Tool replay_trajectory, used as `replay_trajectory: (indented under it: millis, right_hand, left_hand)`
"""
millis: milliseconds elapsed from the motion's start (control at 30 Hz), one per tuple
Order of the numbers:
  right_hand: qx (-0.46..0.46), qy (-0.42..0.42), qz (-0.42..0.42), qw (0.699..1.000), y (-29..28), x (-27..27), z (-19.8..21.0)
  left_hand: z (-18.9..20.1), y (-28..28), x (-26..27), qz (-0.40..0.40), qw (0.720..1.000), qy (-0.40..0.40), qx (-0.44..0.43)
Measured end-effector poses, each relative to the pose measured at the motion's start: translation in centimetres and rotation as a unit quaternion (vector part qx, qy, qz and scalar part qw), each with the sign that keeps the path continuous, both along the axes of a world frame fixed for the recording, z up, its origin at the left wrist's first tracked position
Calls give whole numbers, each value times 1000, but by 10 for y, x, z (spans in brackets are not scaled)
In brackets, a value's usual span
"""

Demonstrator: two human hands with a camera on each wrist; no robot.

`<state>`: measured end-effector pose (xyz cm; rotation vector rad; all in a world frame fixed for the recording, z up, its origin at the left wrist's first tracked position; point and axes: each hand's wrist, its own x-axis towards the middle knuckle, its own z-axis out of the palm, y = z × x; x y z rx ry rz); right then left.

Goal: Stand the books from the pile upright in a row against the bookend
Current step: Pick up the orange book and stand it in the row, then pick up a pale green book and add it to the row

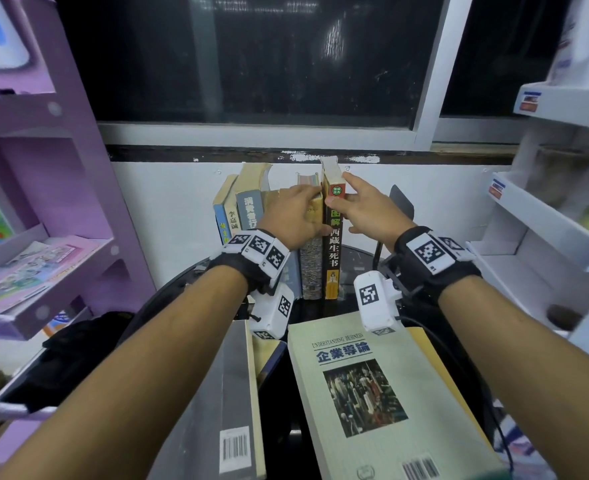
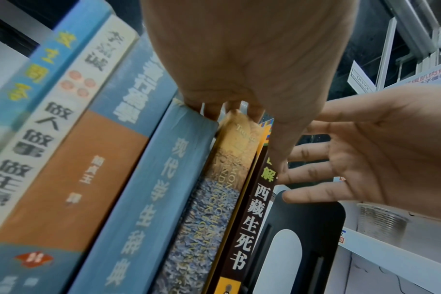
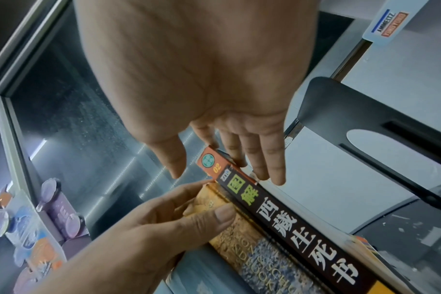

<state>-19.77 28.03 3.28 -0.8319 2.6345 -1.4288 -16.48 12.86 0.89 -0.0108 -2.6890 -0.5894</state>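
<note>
bookend (image 1: 402, 202) mostly hidden, left fingertips behind books (image 1: 312, 265)

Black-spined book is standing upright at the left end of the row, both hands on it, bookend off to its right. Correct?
Not the left end. The black-spined book stands at the row's right end, next to the bookend, as the head view shows. The left hand and right hand are both at it.

Six books (image 1: 312, 237) upright on table, black bookend (image 1: 402, 202) right
</note>
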Motion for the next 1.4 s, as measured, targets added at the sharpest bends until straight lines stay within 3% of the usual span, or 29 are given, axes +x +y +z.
replay_trajectory:
  millis: [533,900,1200,1400]
  right_hand:
    - [108,-33,9,994,46,57,3]
    - [209,-60,3,976,79,85,-18]
    - [307,-104,-4,946,97,103,-39]
    - [332,-119,-12,936,97,104,-50]
  left_hand:
    - [-1,27,72,-13,999,-16,41]
    - [-26,41,107,15,989,-139,50]
    - [-61,51,115,32,948,-304,83]
    - [-72,53,114,39,930,-356,84]
